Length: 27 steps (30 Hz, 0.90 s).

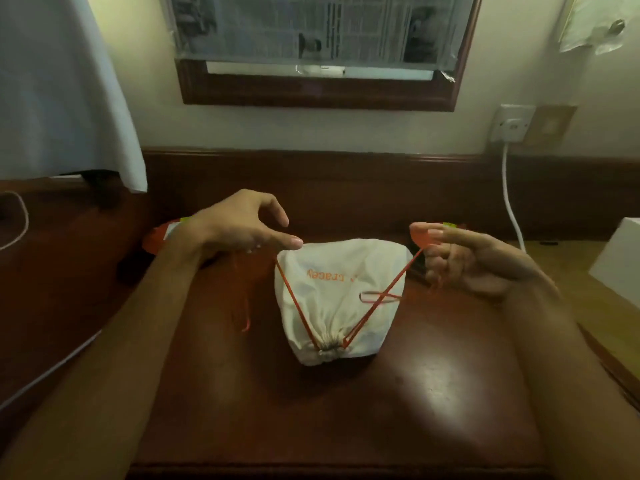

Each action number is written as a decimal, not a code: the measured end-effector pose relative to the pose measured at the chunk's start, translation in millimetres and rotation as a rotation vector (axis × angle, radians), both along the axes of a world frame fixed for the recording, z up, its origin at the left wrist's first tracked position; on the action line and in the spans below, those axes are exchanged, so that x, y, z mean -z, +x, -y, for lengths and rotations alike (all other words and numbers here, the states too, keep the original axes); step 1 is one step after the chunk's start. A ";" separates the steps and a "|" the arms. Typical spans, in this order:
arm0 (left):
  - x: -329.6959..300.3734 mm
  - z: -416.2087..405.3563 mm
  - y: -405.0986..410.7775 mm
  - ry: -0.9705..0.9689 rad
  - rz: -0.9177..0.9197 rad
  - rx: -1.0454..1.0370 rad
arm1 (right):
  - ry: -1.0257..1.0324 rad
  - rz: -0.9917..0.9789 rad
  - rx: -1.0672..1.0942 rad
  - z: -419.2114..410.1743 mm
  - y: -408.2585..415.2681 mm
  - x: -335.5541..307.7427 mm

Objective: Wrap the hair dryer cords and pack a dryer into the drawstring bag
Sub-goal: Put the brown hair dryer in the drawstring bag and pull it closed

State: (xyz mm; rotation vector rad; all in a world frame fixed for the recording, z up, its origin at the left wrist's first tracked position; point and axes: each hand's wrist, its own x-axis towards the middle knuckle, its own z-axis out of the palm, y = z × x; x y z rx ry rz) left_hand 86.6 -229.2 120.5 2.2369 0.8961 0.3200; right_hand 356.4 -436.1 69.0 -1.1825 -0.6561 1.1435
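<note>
White fabric drawstring bag (341, 299), orange lettering on the upper face, lying on the dark wooden desk (433, 393) between the two forearms; mouth facing the person and already gathered to a small pucker. Bag is bulging as though filled; contents not visible, so a dryer inside is a judgement only.

Orange drawstring (294, 299): two strands are running taut from the pucker in a V, one to each hand; a slack loop is lying on the bag's right side.

Left hand (239, 225): thumb and fingers are pinching the left strand, its loose tail hanging below.

Right hand (474, 261): fingers are curling round the right strand, which is passing over the fingertips.

Step in hand: cinching the bag closed, late in the task.

Next move, as judged: pulling the strands further apart evenly until the mouth is sealing, while keeping the bag from sliding, then releasing
</note>
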 end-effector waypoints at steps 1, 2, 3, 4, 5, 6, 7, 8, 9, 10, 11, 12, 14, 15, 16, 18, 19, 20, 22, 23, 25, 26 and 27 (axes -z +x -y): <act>-10.1 -8.1 5.5 0.034 -0.086 -0.014 | -0.015 -0.029 0.004 -8.9 3.2 -6.7; -17.8 -16.1 11.7 0.140 -0.192 -0.053 | -0.042 -0.014 0.014 -17.8 6.5 -13.2; -23.0 -22.5 18.3 0.294 -0.300 -0.110 | -0.088 0.049 0.030 -27.0 10.5 -19.0; -26.6 -26.7 25.5 0.456 -0.380 -0.164 | -0.149 0.160 0.041 -35.6 14.7 -23.9; -28.7 -30.6 33.5 0.588 -0.423 -0.196 | -0.218 0.298 0.054 -44.7 18.8 -27.9; -30.3 -34.0 42.3 0.687 -0.442 -0.202 | -0.275 0.434 0.069 -54.1 21.8 -31.6; -30.3 -37.8 52.8 0.768 -0.455 -0.187 | -0.307 0.570 0.088 -64.0 24.8 -33.3; -28.4 -42.9 63.1 0.846 -0.459 -0.162 | -0.310 0.708 0.105 -75.3 27.2 -33.3; -24.8 -48.8 73.3 0.925 -0.458 -0.132 | -0.300 0.858 0.118 -88.0 28.3 -31.7; -19.7 -54.3 83.5 0.997 -0.452 -0.097 | -0.289 1.005 0.125 -102.7 29.5 -28.1; -12.8 -59.8 93.8 1.050 -0.434 -0.059 | -0.288 1.133 0.130 -118.0 30.4 -23.1; -3.2 -64.9 104.2 1.083 -0.402 -0.020 | -0.295 1.234 0.130 -132.9 30.9 -16.4; 24.3 -72.9 123.3 1.096 -0.293 0.043 | -0.338 1.426 0.120 -160.3 29.2 3.0; 41.4 -77.8 131.2 1.043 -0.229 0.069 | -0.390 1.572 0.106 -171.2 26.0 14.5; 58.3 -81.6 137.4 0.956 -0.158 0.090 | -0.439 1.737 0.088 -180.3 22.2 27.3; 89.5 -89.0 143.9 0.733 0.036 0.107 | -0.490 1.951 0.103 -192.0 17.0 54.2; 99.2 -90.9 144.4 0.623 0.160 0.082 | -0.475 1.964 0.176 -191.9 13.7 62.0; 104.4 -91.7 142.9 0.515 0.282 0.033 | -0.443 1.928 0.288 -189.0 11.1 66.5; 107.7 -91.0 136.1 0.355 0.424 -0.081 | -0.381 1.767 0.512 -176.4 3.1 71.4; 111.5 -88.7 132.9 0.322 0.417 -0.119 | -0.366 1.674 0.567 -167.1 -2.3 75.5; 125.6 -79.7 128.4 0.302 0.289 -0.145 | -0.416 1.558 0.512 -149.3 -16.4 87.4; 135.9 -72.9 127.6 0.292 0.179 -0.145 | -0.473 1.547 0.433 -143.3 -23.3 96.9; 148.5 -67.3 128.2 0.306 0.048 -0.134 | -0.523 1.551 0.360 -140.4 -26.7 107.8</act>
